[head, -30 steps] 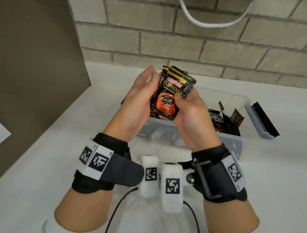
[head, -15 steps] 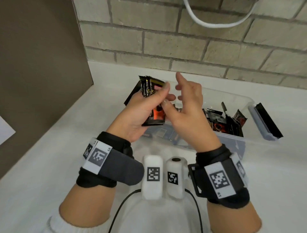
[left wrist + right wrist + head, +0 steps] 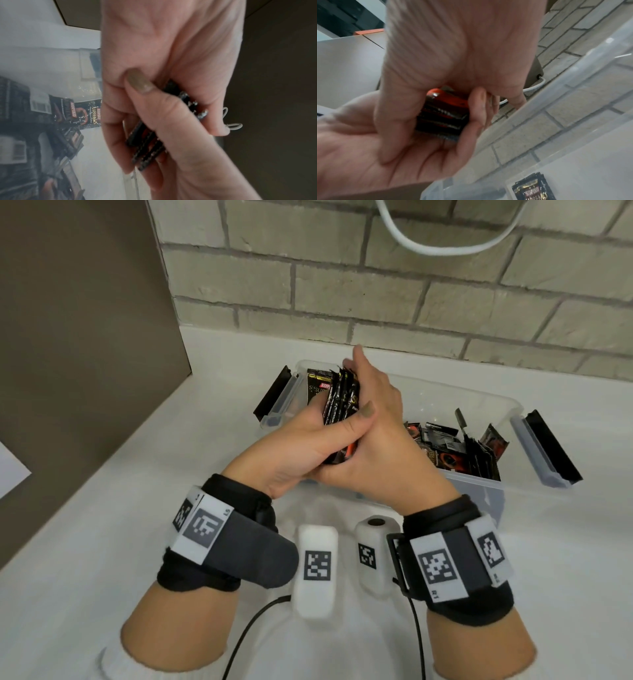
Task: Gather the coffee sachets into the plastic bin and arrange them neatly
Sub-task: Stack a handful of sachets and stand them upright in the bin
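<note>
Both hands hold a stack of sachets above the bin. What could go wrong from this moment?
1. The stack of sachets is pressed only between the left hand and the right hand, edges uneven; some may slip out.
2. The loose sachets at the right end of the plastic bin lie untidy, so the stack could topple against them.

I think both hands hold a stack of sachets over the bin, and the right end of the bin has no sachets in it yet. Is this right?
Not quite. Both hands, left and right, do hold the stack over the bin, but its right end already has loose sachets in it. The head view shows them.
</note>
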Motion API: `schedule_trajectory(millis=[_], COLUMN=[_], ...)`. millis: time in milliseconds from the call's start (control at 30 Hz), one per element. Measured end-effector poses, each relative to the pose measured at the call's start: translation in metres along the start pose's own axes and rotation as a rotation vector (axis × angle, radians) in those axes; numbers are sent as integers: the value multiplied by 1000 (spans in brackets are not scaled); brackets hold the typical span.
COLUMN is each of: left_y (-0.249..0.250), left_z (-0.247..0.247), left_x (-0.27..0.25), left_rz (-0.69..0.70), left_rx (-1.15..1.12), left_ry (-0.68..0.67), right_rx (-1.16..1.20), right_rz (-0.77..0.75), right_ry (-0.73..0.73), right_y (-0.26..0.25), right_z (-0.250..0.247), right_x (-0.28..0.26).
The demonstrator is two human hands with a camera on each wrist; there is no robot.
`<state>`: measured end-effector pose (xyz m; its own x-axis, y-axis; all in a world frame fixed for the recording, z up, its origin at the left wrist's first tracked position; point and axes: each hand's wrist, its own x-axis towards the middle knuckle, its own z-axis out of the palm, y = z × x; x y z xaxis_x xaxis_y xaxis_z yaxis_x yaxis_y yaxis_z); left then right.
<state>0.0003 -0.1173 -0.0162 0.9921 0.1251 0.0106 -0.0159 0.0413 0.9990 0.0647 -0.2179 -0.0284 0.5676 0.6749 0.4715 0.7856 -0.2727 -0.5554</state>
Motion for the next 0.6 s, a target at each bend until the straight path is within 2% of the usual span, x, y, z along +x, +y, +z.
schedule_trajectory(millis=[100,200,300,400,467,533,600], left_y=[0,3,14,28,37,40,43], left_z=[-1,-7,-10,-12,-16,-25,-31], left_x=[0,-5,-8,1,8,13,16], left_rz=[5,25,37,3,-27,-22,-9], left_rx=[31,51,195,371,445,466,457], left_ry=[-2,20,16,41,76,111,106], right_rx=[-105,-166,-269,-284,-212,10,295], right_rz=[-118,-78,-76,-80,-39,83,206], right_ry=[197,271,307,250,134,-61,-131], right_y=[-4,-5,-6,-10,-15,-21,-25], right_z=[3,-2,-2,2,-7,-27,-46], right_x=[1,2,7,21,30,35,40])
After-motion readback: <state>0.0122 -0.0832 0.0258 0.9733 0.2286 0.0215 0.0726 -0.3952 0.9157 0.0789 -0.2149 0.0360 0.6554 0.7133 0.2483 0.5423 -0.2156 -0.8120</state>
